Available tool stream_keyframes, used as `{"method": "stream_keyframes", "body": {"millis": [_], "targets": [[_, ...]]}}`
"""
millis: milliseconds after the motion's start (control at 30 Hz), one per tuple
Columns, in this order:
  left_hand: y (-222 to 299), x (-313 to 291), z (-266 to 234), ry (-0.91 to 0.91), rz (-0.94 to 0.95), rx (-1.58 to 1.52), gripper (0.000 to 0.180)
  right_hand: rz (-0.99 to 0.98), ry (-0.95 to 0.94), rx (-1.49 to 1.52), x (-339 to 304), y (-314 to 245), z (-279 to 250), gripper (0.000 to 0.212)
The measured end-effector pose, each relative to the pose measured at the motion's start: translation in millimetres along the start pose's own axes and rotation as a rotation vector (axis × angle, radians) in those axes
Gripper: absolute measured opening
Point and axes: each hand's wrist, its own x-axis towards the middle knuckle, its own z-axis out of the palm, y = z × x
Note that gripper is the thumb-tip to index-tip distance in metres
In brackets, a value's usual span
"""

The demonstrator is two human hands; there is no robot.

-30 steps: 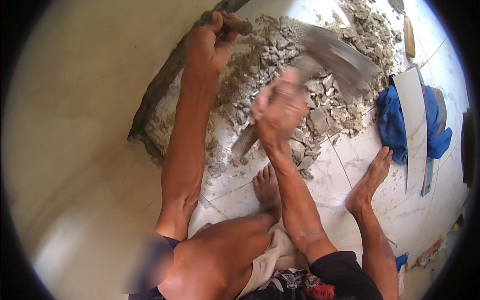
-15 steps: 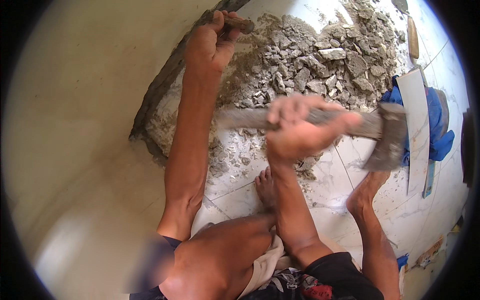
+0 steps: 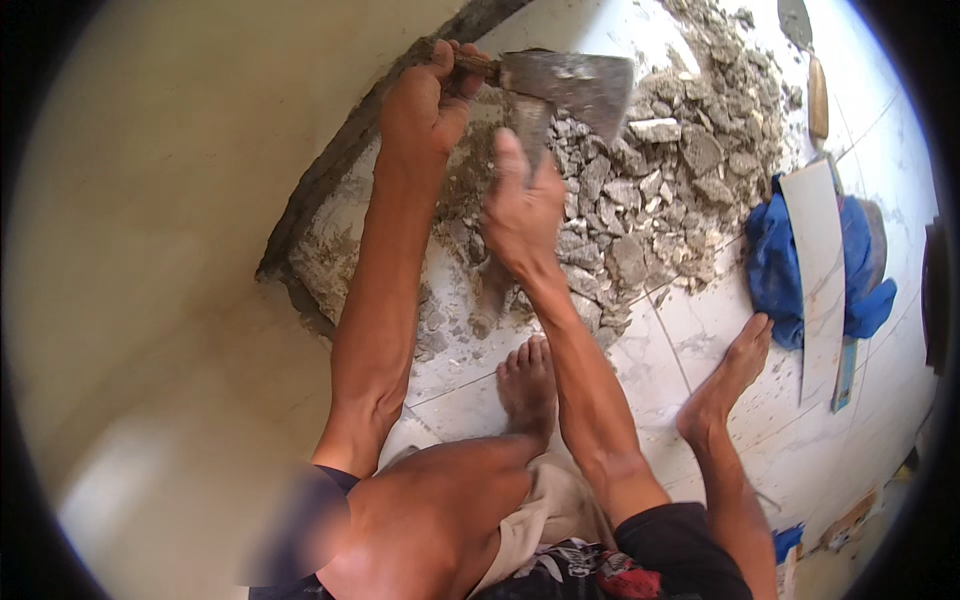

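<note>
My left hand point(image 3: 425, 105) is closed around a chisel point(image 3: 480, 66) at the foot of the wall, near the top of the view. The chisel's tip is hidden behind my fingers. My right hand point(image 3: 525, 215) grips the handle of a hatchet point(image 3: 575, 85). The blunt back of the hatchet head meets the chisel's end, or lies very close to it, with the blade edge pointing right. Grey rubble point(image 3: 620, 190) lies under and beside the hatchet. A rough channel point(image 3: 330, 165) runs along the base of the wall.
A trowel point(image 3: 817, 95) with a wooden handle lies at the far right. Below it, a marbled tile strip point(image 3: 818, 260) rests on a blue cloth point(image 3: 775, 265). The pale wall point(image 3: 170, 200) fills the left. My bare feet point(image 3: 525, 385) stand on the tiled floor.
My right hand has swung the hatchet up and left from beside the blue cloth to the chisel's end. My left hand keeps its hold on the chisel, nearly still.
</note>
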Motion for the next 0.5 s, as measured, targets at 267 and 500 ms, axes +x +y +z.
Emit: {"method": "stream_keyframes", "body": {"millis": [267, 500], "targets": [[1.8, 2.8, 0.6, 0.046, 0.007, -0.032, 0.011, -0.413, 0.166, 0.127, 3.6, 4.8, -11.4, 0.041], [9.1, -0.4, -3.2, 0.002, 0.029, -0.012, 0.012, -0.237, -0.373, 0.797, 6.7, 23.7, -43.6, 0.038]]}}
